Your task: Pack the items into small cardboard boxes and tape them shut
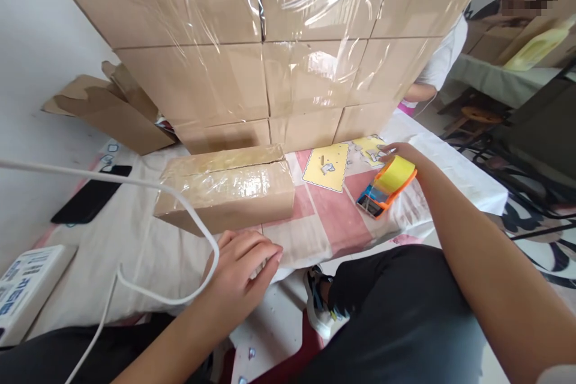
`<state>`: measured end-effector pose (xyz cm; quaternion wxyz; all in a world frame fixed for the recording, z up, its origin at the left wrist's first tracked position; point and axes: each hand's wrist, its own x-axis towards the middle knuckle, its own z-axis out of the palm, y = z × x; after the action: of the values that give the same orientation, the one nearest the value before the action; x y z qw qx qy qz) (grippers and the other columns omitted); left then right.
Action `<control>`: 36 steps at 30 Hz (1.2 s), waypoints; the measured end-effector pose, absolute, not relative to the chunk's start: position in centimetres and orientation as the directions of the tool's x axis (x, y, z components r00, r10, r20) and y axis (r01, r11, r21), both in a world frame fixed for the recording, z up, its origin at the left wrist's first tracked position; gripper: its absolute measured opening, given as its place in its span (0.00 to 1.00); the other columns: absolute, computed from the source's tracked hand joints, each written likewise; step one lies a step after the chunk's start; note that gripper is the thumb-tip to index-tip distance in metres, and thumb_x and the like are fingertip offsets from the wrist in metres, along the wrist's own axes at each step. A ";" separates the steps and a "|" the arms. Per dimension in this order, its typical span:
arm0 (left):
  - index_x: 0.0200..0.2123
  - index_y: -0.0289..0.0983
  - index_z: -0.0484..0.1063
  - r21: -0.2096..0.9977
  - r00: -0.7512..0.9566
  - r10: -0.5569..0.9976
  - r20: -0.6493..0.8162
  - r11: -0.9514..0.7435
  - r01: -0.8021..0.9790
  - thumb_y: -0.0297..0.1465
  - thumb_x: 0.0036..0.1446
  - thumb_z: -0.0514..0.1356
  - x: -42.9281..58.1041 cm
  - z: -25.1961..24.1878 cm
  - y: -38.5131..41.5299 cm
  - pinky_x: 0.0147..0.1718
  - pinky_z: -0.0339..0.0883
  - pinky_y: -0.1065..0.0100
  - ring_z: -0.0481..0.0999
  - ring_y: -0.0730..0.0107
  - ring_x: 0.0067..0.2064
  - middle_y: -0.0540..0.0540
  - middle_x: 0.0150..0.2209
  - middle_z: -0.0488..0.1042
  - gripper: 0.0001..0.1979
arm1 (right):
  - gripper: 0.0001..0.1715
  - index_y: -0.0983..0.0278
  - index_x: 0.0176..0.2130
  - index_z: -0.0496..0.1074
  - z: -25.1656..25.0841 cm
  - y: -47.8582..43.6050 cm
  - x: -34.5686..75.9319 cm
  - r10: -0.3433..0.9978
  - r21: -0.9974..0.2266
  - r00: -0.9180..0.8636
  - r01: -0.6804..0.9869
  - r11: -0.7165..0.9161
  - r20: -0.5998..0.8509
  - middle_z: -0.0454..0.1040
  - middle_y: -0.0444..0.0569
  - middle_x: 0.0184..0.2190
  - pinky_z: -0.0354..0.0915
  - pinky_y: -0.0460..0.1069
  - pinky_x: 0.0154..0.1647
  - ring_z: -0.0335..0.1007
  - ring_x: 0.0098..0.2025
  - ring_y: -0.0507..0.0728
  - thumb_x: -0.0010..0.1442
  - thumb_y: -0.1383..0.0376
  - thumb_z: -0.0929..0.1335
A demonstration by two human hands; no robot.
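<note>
A tape dispenser (389,186) with an orange frame, a blue part and a yellow tape roll stands tilted at the table's right front. My right hand (404,153) is just behind the roll, its visible fingers stretched to the left. The roll hides part of the palm, and no grip on the dispenser shows. Beside the front of a long taped carton (234,192), my left hand (245,261) rests at the table edge. Its fingers are loosely curled and slightly apart, with nothing visible in them. The carton lies flat, shiny clear tape over its top and side.
A tall stack of taped cartons (310,72) rises behind the table. Open carton pieces (112,108) lean at the left, above a black phone (92,195). A white cable (198,216) loops before my left arm. Another person's sleeve (450,48) shows at the right.
</note>
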<state>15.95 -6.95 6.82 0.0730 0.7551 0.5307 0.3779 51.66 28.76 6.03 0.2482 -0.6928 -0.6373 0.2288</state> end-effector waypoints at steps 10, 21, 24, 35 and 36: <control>0.41 0.44 0.75 0.508 0.111 0.843 0.525 -0.416 0.755 0.25 0.66 0.60 16.0 7.6 -7.4 0.36 0.56 0.62 0.73 0.74 0.32 0.55 0.30 0.75 0.08 | 0.01 0.62 0.33 0.75 11.4 21.7 50.3 0.830 -0.761 0.260 0.591 0.267 0.494 0.69 0.48 0.28 0.57 0.52 0.31 0.59 0.26 0.52 0.58 0.66 0.70; 0.45 0.43 0.74 0.345 0.101 0.734 0.671 -0.430 0.835 0.27 0.63 0.64 15.3 8.2 -7.9 0.36 0.59 0.61 0.74 0.71 0.31 0.53 0.30 0.77 0.08 | 0.21 0.64 0.37 0.77 11.2 3.3 35.8 0.382 -0.935 -0.853 0.328 -0.134 -0.354 0.74 0.45 0.29 0.50 0.46 0.23 0.54 0.22 0.47 0.64 0.50 0.66; 0.45 0.42 0.73 0.214 0.197 0.700 0.687 -0.454 0.865 0.27 0.63 0.64 14.9 8.3 -7.9 0.35 0.58 0.60 0.75 0.68 0.32 0.51 0.31 0.79 0.08 | 0.13 0.65 0.33 0.73 10.7 2.7 35.0 0.370 -0.943 -0.871 0.267 -0.199 -0.324 0.70 0.42 0.25 0.49 0.45 0.23 0.54 0.22 0.46 0.59 0.57 0.70; 0.55 0.46 0.71 -0.085 0.347 0.760 0.549 -0.363 0.928 0.31 0.64 0.62 14.1 9.0 -7.9 0.42 0.60 0.56 0.77 0.59 0.41 0.48 0.45 0.81 0.17 | 0.14 0.63 0.31 0.71 9.3 4.1 33.8 0.448 -0.988 -0.884 0.089 -0.128 -0.137 0.70 0.41 0.24 0.51 0.46 0.23 0.56 0.22 0.48 0.57 0.56 0.74; 0.58 0.46 0.70 -0.112 0.287 0.777 0.561 -0.272 0.956 0.34 0.63 0.63 13.9 9.1 -7.6 0.45 0.60 0.53 0.77 0.53 0.47 0.44 0.51 0.79 0.20 | 0.13 0.63 0.32 0.72 9.1 4.7 33.8 0.486 -0.999 -0.873 0.028 -0.042 -0.045 0.71 0.41 0.25 0.54 0.46 0.25 0.59 0.24 0.49 0.58 0.57 0.74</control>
<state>13.94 -7.63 9.13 -0.2207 0.7712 0.5616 0.2030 33.78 4.69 9.13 0.1646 -0.1911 -0.6724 0.6959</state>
